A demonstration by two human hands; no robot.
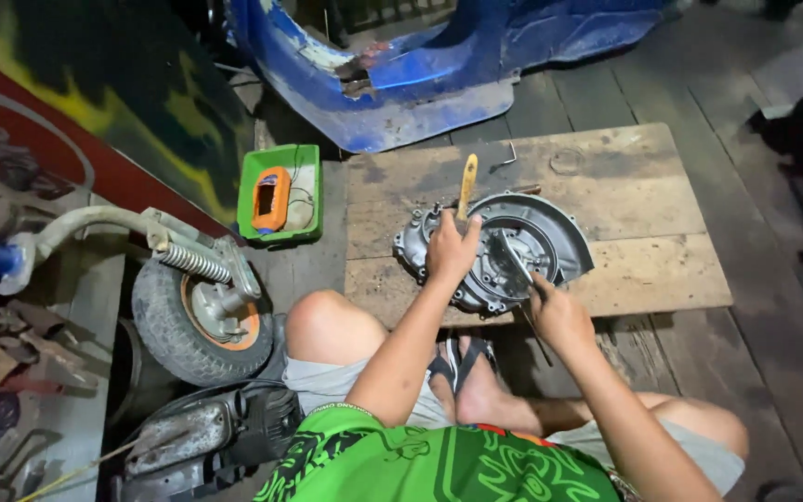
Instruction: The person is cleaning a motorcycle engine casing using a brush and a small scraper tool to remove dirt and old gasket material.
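The left hand (451,249) is closed around the lower part of a brush with a pale wooden handle (466,186); the handle sticks up toward twelve o'clock from the fist, and the bristles are hidden under the hand. The right hand (558,311) pinches a thin metal blade-like tool (511,262) that slants up toward eleven o'clock, its tip lying on the inside of the casing; fingers are curled narrow around the tool's lower end. Both hands work on a grey metal engine cover (541,232) — round, dished, open side up — which sits on a wooden board (643,214) laid on the dark plank floor (773,316). The cover lies near the board's middle, just beyond the person's sandalled foot (462,372).

At nine o'clock from the cover, off the board's left edge, stands a green plastic tray (255,167). In it lies an orange device with a dark face (271,198), with thin wires looping beside it — what else the tray holds I cannot tell.

At eight o'clock lies a small wheel with an orange hub (199,321) and a coil spring (193,262) above it. At twelve o'clock, past the board, rests a blue scooter body panel (439,93).
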